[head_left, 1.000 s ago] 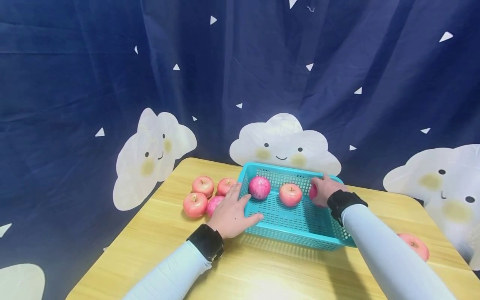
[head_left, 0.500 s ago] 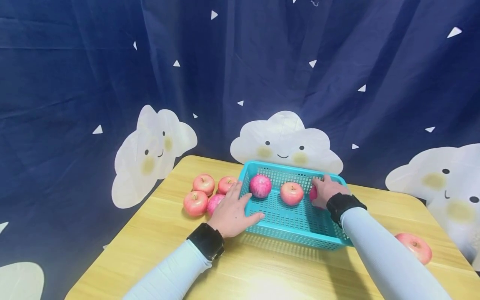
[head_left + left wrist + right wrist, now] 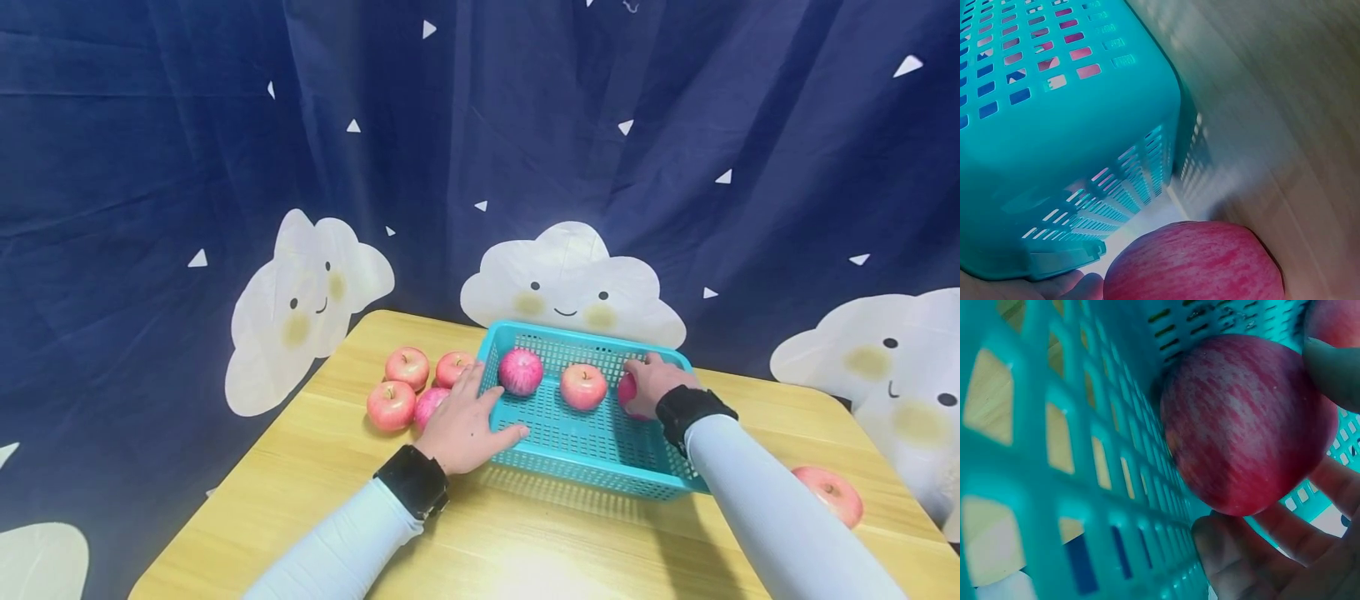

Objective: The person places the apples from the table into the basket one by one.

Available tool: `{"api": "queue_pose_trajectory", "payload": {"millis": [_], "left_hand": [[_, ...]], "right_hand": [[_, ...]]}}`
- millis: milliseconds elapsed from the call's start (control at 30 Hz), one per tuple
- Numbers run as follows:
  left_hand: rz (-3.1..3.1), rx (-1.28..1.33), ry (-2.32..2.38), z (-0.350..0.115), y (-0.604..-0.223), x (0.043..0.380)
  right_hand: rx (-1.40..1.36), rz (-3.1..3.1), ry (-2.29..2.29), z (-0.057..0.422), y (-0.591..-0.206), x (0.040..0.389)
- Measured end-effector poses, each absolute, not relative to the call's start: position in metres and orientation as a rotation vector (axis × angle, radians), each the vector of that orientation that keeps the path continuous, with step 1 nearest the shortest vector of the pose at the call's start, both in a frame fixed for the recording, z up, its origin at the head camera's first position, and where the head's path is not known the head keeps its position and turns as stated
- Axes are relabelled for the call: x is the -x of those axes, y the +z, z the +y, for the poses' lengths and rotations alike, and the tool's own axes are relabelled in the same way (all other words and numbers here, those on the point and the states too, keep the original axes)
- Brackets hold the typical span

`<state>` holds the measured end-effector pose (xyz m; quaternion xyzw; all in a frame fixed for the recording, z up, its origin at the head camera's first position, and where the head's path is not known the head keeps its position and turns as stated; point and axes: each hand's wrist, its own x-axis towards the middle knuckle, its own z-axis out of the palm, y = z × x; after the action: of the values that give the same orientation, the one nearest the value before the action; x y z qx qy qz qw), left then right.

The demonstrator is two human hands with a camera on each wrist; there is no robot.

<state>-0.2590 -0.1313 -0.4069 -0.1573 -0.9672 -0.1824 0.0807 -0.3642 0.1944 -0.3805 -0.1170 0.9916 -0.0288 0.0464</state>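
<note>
My right hand point(image 3: 651, 385) reaches into the right end of a turquoise plastic basket point(image 3: 577, 463). In the right wrist view, a dark red apple point(image 3: 1247, 425) sits between its thumb and fingers, close to the basket wall. My left hand point(image 3: 463, 427) rests at the basket's left end, fingers extended along the rim and thumb spread toward the near corner. The left wrist view shows fingertips point(image 3: 1063, 286) at the basket's edge beside a red apple point(image 3: 1197, 265) outside it. Inside the basket also lie a striped pinkish-red apple point(image 3: 521, 372) and a paler apple point(image 3: 583, 387).
Left of the basket, several apples point(image 3: 391, 406) cluster on the wooden table point(image 3: 300, 475). Another apple point(image 3: 828, 495) lies at the right, partly behind the right forearm. A dark blue curtain point(image 3: 420, 150) with clouds hangs behind the table.
The head view has shifted slightly. My right hand stays at the apple in the basket's right end, and the left hand keeps its place at the left rim.
</note>
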Motion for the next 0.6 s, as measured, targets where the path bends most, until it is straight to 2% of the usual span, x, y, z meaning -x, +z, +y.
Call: {"api": "queue_pose_trajectory", "payload": {"millis": [367,600], "left_hand": [[-2.907,0.458,-0.532,-0.13,-0.407,0.259],[-2.907,0.45,-0.539,-0.13,-0.404,0.257]], "right_hand": [[0.375,3.018,-0.213,0.2,-0.37,0.359],[0.479,3.041,-0.25,0.202,-0.356,0.341]]}}
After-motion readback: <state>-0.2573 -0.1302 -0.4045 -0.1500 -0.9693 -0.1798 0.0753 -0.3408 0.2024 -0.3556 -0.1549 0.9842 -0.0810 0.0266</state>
